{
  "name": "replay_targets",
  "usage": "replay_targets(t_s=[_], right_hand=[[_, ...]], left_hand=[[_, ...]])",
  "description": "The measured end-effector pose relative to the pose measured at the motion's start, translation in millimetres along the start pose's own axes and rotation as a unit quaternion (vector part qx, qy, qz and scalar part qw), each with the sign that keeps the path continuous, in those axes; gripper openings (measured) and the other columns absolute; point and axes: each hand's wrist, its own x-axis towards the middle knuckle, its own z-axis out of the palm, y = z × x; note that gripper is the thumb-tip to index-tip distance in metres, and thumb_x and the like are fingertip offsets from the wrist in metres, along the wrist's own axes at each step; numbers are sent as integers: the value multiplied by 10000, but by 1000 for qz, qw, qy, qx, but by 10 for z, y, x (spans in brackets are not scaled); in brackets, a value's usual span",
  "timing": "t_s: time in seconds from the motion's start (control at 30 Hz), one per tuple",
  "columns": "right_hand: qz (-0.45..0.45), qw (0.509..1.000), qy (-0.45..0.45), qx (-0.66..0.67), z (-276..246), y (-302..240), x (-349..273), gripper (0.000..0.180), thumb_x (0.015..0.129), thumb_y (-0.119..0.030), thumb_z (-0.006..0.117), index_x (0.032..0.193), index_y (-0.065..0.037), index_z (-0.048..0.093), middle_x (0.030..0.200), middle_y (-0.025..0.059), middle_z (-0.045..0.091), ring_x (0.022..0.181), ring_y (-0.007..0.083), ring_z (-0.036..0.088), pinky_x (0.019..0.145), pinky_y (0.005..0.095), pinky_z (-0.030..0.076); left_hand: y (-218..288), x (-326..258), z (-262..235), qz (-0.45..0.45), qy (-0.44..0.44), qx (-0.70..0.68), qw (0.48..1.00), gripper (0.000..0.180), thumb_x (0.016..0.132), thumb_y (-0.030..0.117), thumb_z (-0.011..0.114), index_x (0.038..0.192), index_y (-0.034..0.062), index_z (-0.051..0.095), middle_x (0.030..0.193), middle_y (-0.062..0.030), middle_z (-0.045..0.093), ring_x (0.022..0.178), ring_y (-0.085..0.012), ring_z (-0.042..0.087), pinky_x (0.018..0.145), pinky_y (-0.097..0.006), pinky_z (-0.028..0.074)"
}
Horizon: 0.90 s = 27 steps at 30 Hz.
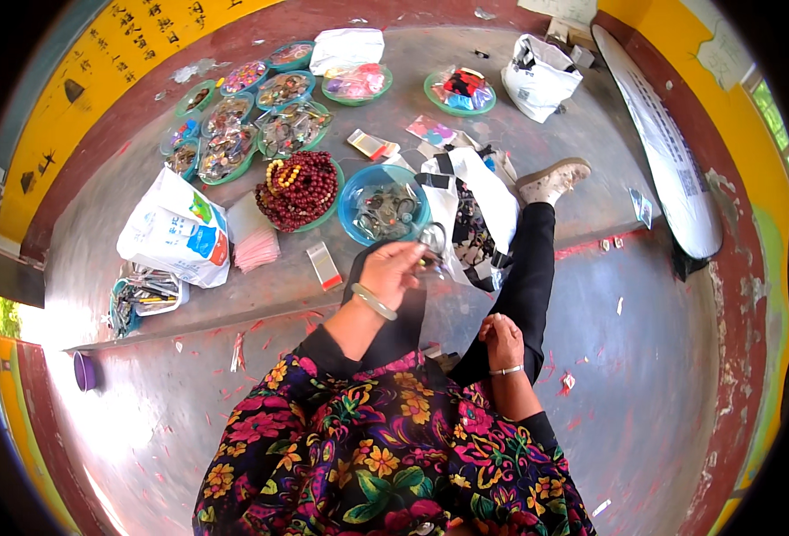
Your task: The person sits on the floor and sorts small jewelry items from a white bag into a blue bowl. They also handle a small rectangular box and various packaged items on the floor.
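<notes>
My left hand [389, 279], with a pale bangle at its wrist, is raised in front of me. Its fingers pinch a small clear plastic packet [433, 238] with something dark in it; what that is I cannot make out. Just beyond it stands a blue basin [351, 207] with similar clear packets [386, 210] inside. To the right of the packet, a white bag [500, 198] lies open, full of dark, patterned small items [471, 234]. My right hand [502, 338] rests by my right thigh, its fingers curled closed; whatever they may hold is hidden.
Dark red bead strings [301, 192] fill a green basin left of the blue one. Several basins of small goods [225, 147] stand farther back. A white printed bag [180, 234] and a basket of pens [155, 290] are at left. A raised floor edge [260, 317] crosses before me.
</notes>
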Motion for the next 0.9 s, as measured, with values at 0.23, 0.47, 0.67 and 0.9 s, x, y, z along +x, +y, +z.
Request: replay_targets(t_s=[0.23,0.47,0.67,0.9], right_hand=[[15,999,-7,-28,22,2,35,219,839,-194,539,764,8,577,632,63,548,564,142,513,541,244,407],[25,994,-29,-102,108,-53,17,194,830,-168,550,735,-2,585,644,43,559,568,111,506,541,225,394],[-13,973,-141,-182,594,-274,-32,175,819,-157,562,828,13,605,693,37,578,624,106,517,569,221,395],[-66,975,-117,-178,877,-424,-166,165,859,-147,530,804,0,582,692,18,579,615,76,520,565,214,406]], left_hand=[[546,-8,-703,136,169,-70,974,173,803,61,580,963,2,553,799,-88,621,647,-149,598,466,-208,459],[230,-130,-1287,82,218,-135,963,95,799,25,566,893,17,557,782,-82,610,679,-148,609,478,-183,443],[155,-304,-346,31,71,-123,989,99,781,49,601,875,37,571,794,-45,613,693,-125,603,454,-177,430],[-346,-515,150,-53,-27,-98,993,110,797,71,588,904,58,565,874,-39,614,753,-101,575,524,-185,434]])
